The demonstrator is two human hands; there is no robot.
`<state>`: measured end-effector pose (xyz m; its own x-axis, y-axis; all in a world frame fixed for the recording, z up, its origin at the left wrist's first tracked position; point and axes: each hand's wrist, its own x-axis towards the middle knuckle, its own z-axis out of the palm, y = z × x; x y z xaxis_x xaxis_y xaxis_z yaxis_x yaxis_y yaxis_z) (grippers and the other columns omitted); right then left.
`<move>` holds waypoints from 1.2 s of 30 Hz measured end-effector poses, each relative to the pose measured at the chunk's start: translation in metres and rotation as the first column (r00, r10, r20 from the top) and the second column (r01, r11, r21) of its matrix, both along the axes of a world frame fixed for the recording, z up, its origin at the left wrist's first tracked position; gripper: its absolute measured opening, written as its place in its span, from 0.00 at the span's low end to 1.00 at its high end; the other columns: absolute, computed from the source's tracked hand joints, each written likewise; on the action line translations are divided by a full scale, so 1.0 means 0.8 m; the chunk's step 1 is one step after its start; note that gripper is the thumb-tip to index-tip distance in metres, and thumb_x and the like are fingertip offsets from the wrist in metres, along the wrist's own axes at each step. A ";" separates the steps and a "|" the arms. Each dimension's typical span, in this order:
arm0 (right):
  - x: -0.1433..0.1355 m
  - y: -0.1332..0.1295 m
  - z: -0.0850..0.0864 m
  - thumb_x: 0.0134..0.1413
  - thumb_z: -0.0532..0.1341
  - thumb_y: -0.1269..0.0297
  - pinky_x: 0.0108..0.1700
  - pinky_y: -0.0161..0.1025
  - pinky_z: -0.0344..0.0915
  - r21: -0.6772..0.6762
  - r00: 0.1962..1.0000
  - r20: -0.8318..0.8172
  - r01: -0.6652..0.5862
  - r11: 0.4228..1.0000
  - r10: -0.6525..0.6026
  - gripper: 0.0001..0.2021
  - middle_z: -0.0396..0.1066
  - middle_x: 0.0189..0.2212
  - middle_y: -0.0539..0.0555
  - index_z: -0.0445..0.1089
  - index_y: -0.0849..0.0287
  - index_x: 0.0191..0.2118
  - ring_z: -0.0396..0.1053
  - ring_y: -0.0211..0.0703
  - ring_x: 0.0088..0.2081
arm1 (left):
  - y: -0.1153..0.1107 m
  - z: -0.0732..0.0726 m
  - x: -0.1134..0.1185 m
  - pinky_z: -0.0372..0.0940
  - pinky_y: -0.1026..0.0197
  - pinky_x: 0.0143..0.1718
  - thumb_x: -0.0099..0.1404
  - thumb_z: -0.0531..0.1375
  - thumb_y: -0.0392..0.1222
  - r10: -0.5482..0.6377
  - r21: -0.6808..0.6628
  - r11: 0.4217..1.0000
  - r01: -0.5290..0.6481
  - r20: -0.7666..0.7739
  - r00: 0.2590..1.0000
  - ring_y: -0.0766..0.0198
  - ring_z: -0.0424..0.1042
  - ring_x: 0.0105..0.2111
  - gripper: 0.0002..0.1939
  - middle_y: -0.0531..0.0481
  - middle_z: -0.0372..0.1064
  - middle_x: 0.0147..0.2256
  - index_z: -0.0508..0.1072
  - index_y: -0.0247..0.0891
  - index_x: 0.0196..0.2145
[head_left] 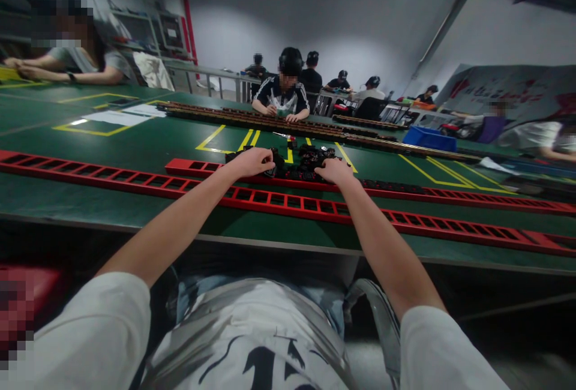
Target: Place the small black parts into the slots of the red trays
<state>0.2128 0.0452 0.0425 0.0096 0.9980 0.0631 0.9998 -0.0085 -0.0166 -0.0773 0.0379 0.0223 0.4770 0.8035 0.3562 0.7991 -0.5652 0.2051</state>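
Observation:
My left hand (255, 162) reaches over the far red slotted rail (182, 165), its fingers curled together at a heap of small black parts (282, 164). What they pinch is too dark and small to make out. My right hand (336, 169) is at the right side of the heap, with thumb and fingers drawn together against more black pieces (315, 155). The thing in its grip is also hidden. Black parts fill the slots of the far rail right of my right hand. A nearer red slotted rail (288, 201) runs beneath my forearms with its slots unfilled.
A small tool with a red end (291, 138) lies beyond the heap. Long brown strips (216, 113) cross the green table (171, 138) farther back. A blue bin (429, 138) stands right. A co-worker (284, 93) sits opposite, another person (90, 54) at left. White papers (119, 117) lie left.

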 end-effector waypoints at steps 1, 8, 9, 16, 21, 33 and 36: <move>0.000 0.000 0.000 0.60 0.55 0.45 0.57 0.61 0.62 -0.001 1.000 0.000 0.001 1.000 -0.001 0.28 0.65 0.60 0.64 0.72 0.56 0.58 0.60 0.68 0.61 | -0.001 0.000 0.000 0.64 0.59 0.40 0.68 0.56 0.49 0.006 -0.003 1.000 -0.006 -0.001 1.000 0.57 0.74 0.37 0.14 0.46 0.77 0.37 0.76 0.38 0.37; 0.002 0.001 0.000 0.60 0.55 0.45 0.57 0.60 0.62 -0.001 1.000 -0.009 -0.005 1.000 0.005 0.28 0.66 0.59 0.66 0.72 0.58 0.58 0.60 0.68 0.61 | 0.000 -0.002 0.000 0.65 0.60 0.41 0.69 0.53 0.48 -0.010 -0.024 1.000 0.010 0.017 1.000 0.59 0.74 0.39 0.15 0.47 0.78 0.40 0.77 0.40 0.39; 0.002 0.001 -0.001 0.60 0.55 0.45 0.57 0.60 0.62 0.000 1.000 -0.005 -0.007 1.000 0.007 0.28 0.66 0.60 0.66 0.72 0.58 0.58 0.60 0.68 0.61 | 0.000 -0.003 0.000 0.65 0.60 0.41 0.69 0.52 0.48 -0.004 -0.023 1.000 0.004 0.011 1.000 0.58 0.74 0.40 0.15 0.47 0.78 0.40 0.77 0.40 0.39; 0.002 0.003 -0.002 0.59 0.55 0.46 0.56 0.60 0.63 0.006 1.000 -0.003 -0.003 1.000 0.004 0.28 0.67 0.58 0.66 0.72 0.57 0.57 0.61 0.68 0.60 | 0.005 -0.007 -0.002 0.66 0.60 0.47 0.70 0.49 0.46 0.062 -0.006 0.998 -0.062 0.004 0.998 0.58 0.75 0.43 0.19 0.48 0.79 0.42 0.79 0.41 0.41; 0.001 0.001 -0.002 0.59 0.55 0.46 0.56 0.62 0.62 0.017 1.000 -0.011 0.003 1.000 -0.002 0.27 0.67 0.58 0.65 0.73 0.56 0.56 0.61 0.68 0.60 | 0.006 -0.007 -0.001 0.66 0.61 0.49 0.69 0.49 0.44 0.073 0.006 0.997 -0.073 -0.005 0.997 0.59 0.76 0.44 0.19 0.48 0.79 0.43 0.80 0.40 0.41; 0.001 0.002 -0.004 0.59 0.55 0.45 0.57 0.63 0.61 0.022 1.000 -0.013 -0.001 1.000 0.001 0.27 0.66 0.60 0.65 0.72 0.56 0.57 0.61 0.69 0.60 | 0.008 -0.010 0.003 0.68 0.60 0.50 0.69 0.49 0.39 0.087 0.004 0.996 -0.087 -0.001 0.996 0.57 0.77 0.44 0.19 0.48 0.80 0.42 0.81 0.38 0.41; 0.001 0.002 -0.003 0.59 0.55 0.45 0.57 0.64 0.61 0.016 1.000 -0.016 0.000 1.000 0.001 0.27 0.65 0.60 0.65 0.72 0.56 0.57 0.60 0.69 0.61 | 0.004 -0.007 0.007 0.67 0.60 0.52 0.68 0.50 0.38 0.088 -0.022 0.996 -0.088 0.013 0.996 0.57 0.76 0.45 0.19 0.48 0.79 0.43 0.81 0.38 0.43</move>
<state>0.2138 0.0469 0.0399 0.0102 0.9968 0.0790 0.9994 -0.0076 -0.0329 -0.0720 0.0413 0.0166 0.3995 0.8497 0.3440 0.8425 -0.4883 0.2277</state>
